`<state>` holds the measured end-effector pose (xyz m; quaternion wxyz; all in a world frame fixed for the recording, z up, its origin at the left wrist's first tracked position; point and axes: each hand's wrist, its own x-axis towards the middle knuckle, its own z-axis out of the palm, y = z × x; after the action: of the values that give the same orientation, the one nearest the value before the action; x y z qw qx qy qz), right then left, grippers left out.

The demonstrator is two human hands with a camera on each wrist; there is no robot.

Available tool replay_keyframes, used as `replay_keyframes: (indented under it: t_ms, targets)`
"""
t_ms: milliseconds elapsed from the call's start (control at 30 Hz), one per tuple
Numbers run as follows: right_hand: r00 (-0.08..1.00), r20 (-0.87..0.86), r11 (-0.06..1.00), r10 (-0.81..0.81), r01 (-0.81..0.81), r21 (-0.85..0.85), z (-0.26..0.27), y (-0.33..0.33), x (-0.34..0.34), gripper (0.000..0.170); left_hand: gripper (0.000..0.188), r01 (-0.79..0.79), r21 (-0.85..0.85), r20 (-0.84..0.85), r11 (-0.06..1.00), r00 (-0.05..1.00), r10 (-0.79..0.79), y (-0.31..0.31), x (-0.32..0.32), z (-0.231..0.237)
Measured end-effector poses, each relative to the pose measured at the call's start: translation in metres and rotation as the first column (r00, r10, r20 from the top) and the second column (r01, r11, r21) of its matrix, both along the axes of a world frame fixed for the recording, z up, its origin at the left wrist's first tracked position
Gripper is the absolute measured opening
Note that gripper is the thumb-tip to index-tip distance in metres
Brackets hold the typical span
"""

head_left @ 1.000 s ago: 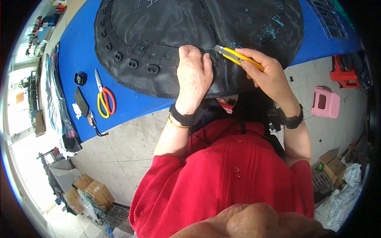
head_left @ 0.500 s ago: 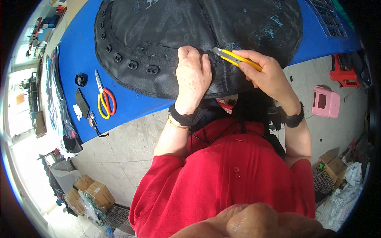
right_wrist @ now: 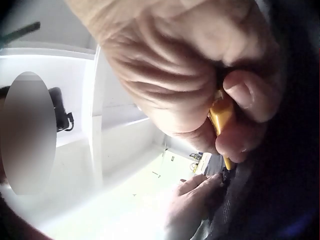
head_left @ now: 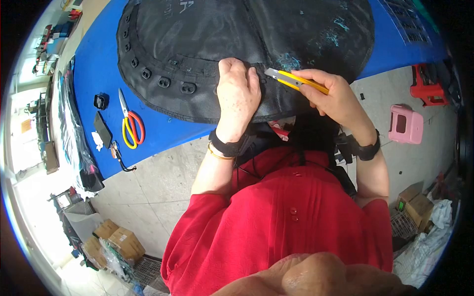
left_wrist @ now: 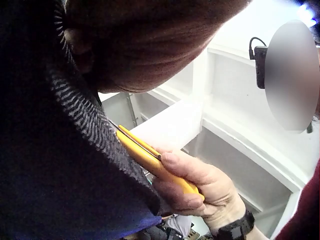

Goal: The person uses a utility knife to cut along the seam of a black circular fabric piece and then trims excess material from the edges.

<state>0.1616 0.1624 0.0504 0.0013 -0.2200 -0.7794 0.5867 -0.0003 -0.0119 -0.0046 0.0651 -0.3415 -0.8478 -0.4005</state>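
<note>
A large rounded piece of black fabric (head_left: 207,37) lies over the near part of the blue table, with a row of black plastic pieces (head_left: 164,82) along its left edge. My left hand (head_left: 236,96) grips the fabric near its front edge, knuckles up and fingertips hidden. In my right hand (head_left: 333,96) is a yellow utility knife (head_left: 302,81), pinched between thumb and fingers. Its blade (head_left: 271,72) is out and points left at the fabric, just right of the left hand. The left wrist view shows the knife (left_wrist: 145,155) close against the fabric's ridged edge.
Scissors (head_left: 129,123) with red and yellow handles lie on the blue table (head_left: 163,130) at left, near a small black part (head_left: 100,101) and a dark flat piece (head_left: 102,129). A pink stool (head_left: 406,126) and a red stool (head_left: 428,89) stand on the floor at right.
The knife blade has come slightly down, nearer the person. The fabric has shifted a little to the left, and the left hand with it.
</note>
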Motion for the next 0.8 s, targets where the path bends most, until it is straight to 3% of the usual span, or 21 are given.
replay_keyframes:
  t_ms: [367, 467, 800]
  targets:
    - [0.999, 0.044, 0.999, 0.019, -0.017, -0.037, -0.004, 0.002, 0.016, 0.032, 0.016, 0.003, 0.011, -0.033, 1.0, 0.999, -0.003, 0.0, 0.0, -0.001]
    - [0.999, -0.049, 0.998, -0.006, 0.003, -0.061, -0.006, 0.001, 0.014, 0.033, 0.018, 0.02, -0.016, -0.04, 1.0, 0.999, -0.021, 0.0, 0.001, 0.002]
    - [0.99, -0.109, 0.995, -0.09, 0.085, -0.058, -0.017, -0.002, -0.006, 0.035, 0.017, 0.001, 0.01, -0.019, 1.0, 1.0, 0.0, 0.0, 0.001, -0.001]
